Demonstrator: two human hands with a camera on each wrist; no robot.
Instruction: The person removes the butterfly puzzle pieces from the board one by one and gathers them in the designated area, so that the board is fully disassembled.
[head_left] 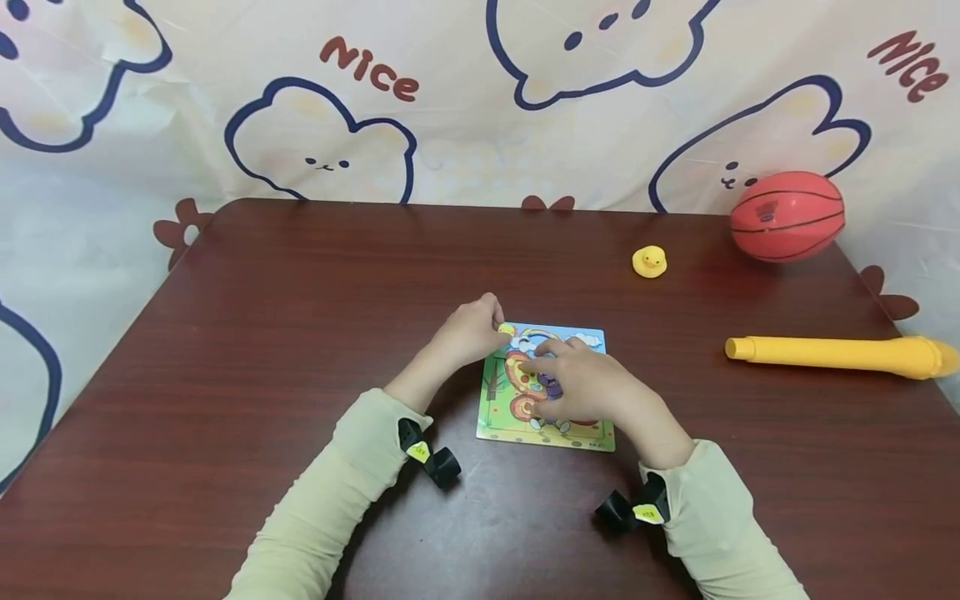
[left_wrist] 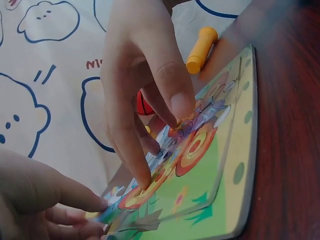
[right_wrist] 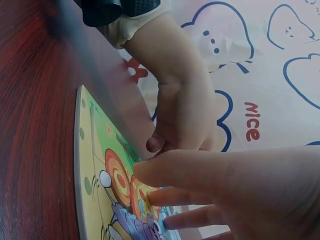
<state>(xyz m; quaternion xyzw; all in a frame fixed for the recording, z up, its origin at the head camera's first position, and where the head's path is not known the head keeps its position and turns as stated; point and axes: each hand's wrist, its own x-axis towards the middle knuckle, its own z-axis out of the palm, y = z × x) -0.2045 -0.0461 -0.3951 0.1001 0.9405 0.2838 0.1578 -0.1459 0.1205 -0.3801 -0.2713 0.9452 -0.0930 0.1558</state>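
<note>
Nearest, two loose pale sleeves (head_left: pixel 330 492) reach in over the dark reddish-brown wood-grained desk (head_left: pixel 262 375). Flat on it, straight ahead of the person, lies a thin, nearly square board printed with a bright cartoon (head_left: pixel 508 423), a fine seam running inside its border. The right hand (head_left: pixel 585 382) is over the board's middle with its fingers spread and gently bent, tips at the picture and nothing gripped; whether every tip touches is hard to tell. Farther off, the left hand (head_left: pixel 468 332) pinches the board's far left corner between thumb and curled fingers. The board looks light and stiff, probably wood or thick card, with a smooth face that may let flat fingertips slide. The edges and corners should give the surest hold; pressing hard at the middle would gain little. Beyond, to the right, are a long yellow plastic-looking stick (head_left: pixel 825 352), a small yellow toy duck (head_left: pixel 649 262) and a red toy basketball (head_left: pixel 787 218), before a pale cartoon-printed curtain (head_left: pixel 465 158).
</note>
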